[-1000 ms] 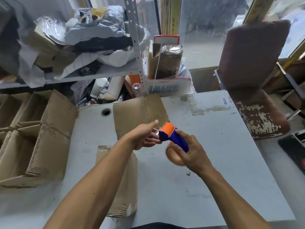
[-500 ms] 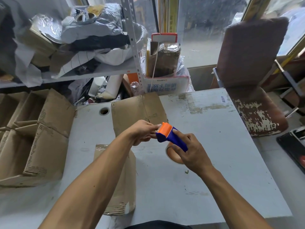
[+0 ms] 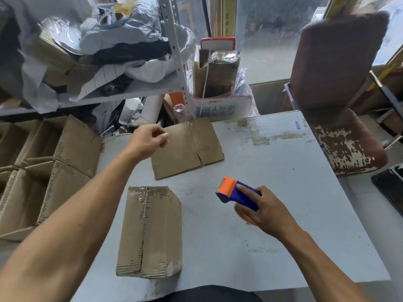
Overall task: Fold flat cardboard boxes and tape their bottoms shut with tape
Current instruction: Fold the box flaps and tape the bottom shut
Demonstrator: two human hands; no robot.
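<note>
On the grey bench (image 3: 272,247), the left hand (image 3: 148,139) hovers at the near-left corner of the flat cardboard box (image 3: 187,147), fingers loosely curled, holding nothing; contact with the card cannot be told. The right hand (image 3: 265,211) grips the blue-and-orange tape dispenser (image 3: 236,194) low over the bench, well apart from that blank. A folded box (image 3: 150,232) with a taped seam lies nearer the person. The likely step is picking up the blank: better to pinch one edge firmly, draw it close, and square it open before bringing the dispenser across.
</note>
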